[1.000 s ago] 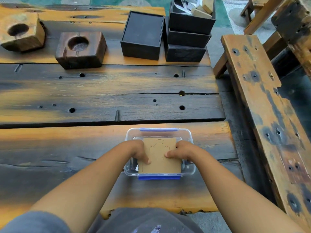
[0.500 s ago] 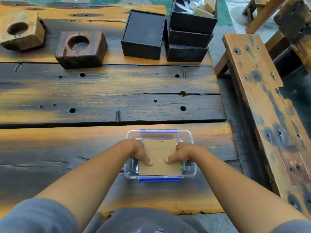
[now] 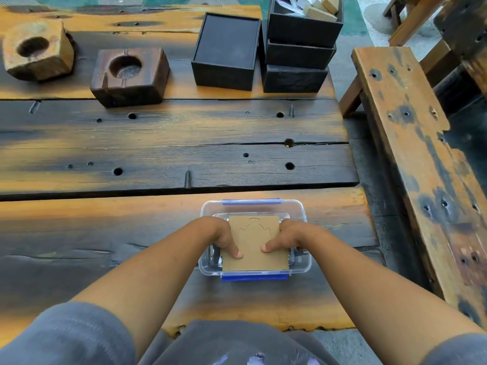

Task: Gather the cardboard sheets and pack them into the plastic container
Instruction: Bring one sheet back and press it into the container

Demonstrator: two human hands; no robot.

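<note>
A clear plastic container (image 3: 300,214) with blue clips on its far and near sides sits on the near plank of the wooden table. A brown cardboard sheet (image 3: 253,241) with cut outlines lies flat over its opening. My left hand (image 3: 224,237) grips the sheet's left edge, thumb on top. On the opposite edge, my right hand (image 3: 283,239) holds it the same way. Whether more sheets lie under it is hidden.
Two wooden blocks with round holes (image 3: 129,75) (image 3: 37,48) stand at the far left. A black box (image 3: 226,51) and a stack of black boxes (image 3: 300,46) holding small pieces stand at the back. A worn wooden bench (image 3: 416,154) runs along the right.
Both hands and the sheet stay over the container. My thumbs have slid slightly toward the sheet's near part; the view has shifted a little.
</note>
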